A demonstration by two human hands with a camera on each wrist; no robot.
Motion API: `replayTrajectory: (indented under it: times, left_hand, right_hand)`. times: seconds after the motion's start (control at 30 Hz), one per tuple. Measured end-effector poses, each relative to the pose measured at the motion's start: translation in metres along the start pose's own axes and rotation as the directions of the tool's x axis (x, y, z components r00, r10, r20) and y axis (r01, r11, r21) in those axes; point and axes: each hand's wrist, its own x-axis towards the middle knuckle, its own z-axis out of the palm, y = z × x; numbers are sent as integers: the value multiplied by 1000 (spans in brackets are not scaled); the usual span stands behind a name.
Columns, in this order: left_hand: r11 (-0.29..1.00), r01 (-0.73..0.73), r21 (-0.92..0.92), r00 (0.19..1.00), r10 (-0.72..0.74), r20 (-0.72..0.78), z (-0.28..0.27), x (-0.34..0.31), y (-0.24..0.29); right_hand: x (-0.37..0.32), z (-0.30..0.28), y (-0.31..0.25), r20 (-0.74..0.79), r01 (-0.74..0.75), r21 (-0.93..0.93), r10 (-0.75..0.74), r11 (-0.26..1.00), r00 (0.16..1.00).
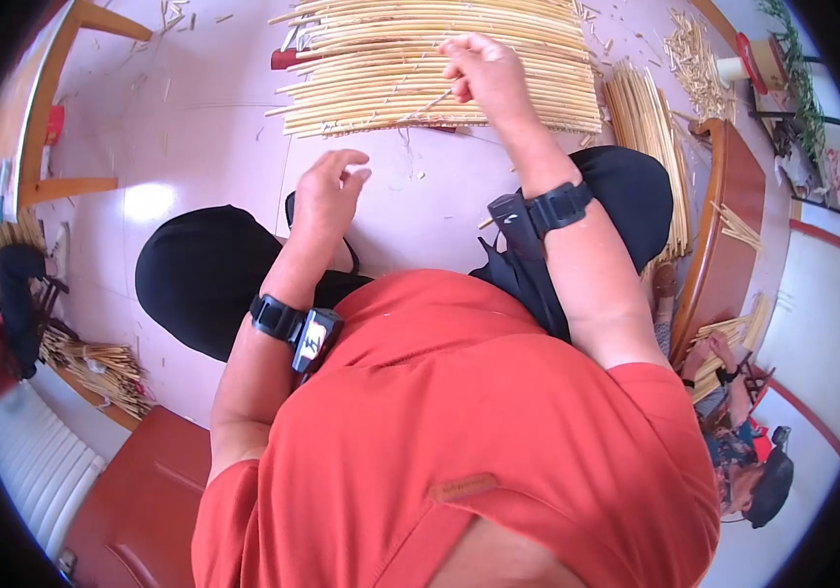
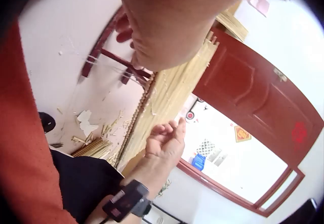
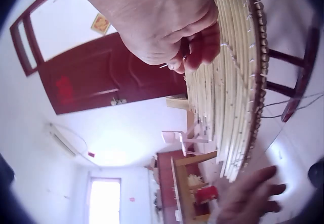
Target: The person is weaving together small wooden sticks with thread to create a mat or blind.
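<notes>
A mat of pale straight sticks (image 1: 440, 69), stitched with white string, lies in front of my knees on a dark red wooden stand (image 3: 288, 77). My right hand (image 1: 491, 78) is raised over the mat, its fingers curled together. In the right wrist view they pinch a thin, shiny needle (image 3: 163, 66), whose tip pokes out beside the thumb. A white string (image 1: 430, 104) runs from the mat's near part up to this hand. My left hand (image 1: 327, 191) hovers short of the mat's near edge, fingers loosely bent and holding nothing. Loose thread ends (image 1: 408, 147) hang from that edge.
Bundled sticks (image 1: 650, 137) lie right of the mat beside a brown wooden bench (image 1: 724, 216). Short offcuts (image 1: 699, 64) litter the floor. A wooden table (image 1: 48, 98) stands at left. Another person (image 1: 739, 451) sits at lower right, handling sticks.
</notes>
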Motion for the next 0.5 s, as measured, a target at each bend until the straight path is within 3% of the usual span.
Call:
replayTrajectory:
  times: [0.03, 0.07, 0.13, 0.2, 0.27, 0.33, 0.37, 0.4, 0.47, 0.5]
  left_hand:
    - [996, -90, -17, 993, 88, -85, -4, 5, 8]
    - [995, -95, -8, 992, 95, -78, -7, 11, 15]
    - [900, -351, 260, 892, 406, -200, -6, 27, 25]
    - [873, -401, 277, 869, 458, -184, 8, 41, 24]
    - [778, -418, 470, 853, 514, -92, 21, 49, 30]
    - [744, -412, 526, 839, 535, -99, 30, 55, 31]
    - [743, -415, 526, 833, 542, -109, 33, 59, 28]
    - [742, -416, 525, 828, 548, -117, 34, 63, 24]
    - [766, -452, 457, 824, 555, -115, 28, 70, 20]
    - [790, -477, 385, 821, 557, -127, 25, 72, 22]
  right_hand:
    - [-4, 3, -1, -9, 1, 12, -1, 1000, 1000]
    - [-10, 7, -5, 25, 14, -48, -13, 999, 1000]
    - [-14, 8, -6, 54, 30, -100, -25, 995, 998]
    - [-16, 5, -5, 18, 76, 28, -77, 997, 997]
    - [-12, -4, -6, -44, 145, 49, -143, 988, 989]
    - [-7, -11, -5, -287, 348, 75, -314, 934, 905]
    - [-6, -17, -4, -224, 294, -166, -326, 941, 918]
    - [-10, -18, -1, -236, 288, -159, -320, 944, 918]
    - [-19, -17, 4, 4, 329, -654, -432, 681, 902]
    - [-17, -12, 15, 75, 305, -743, -378, 596, 923]
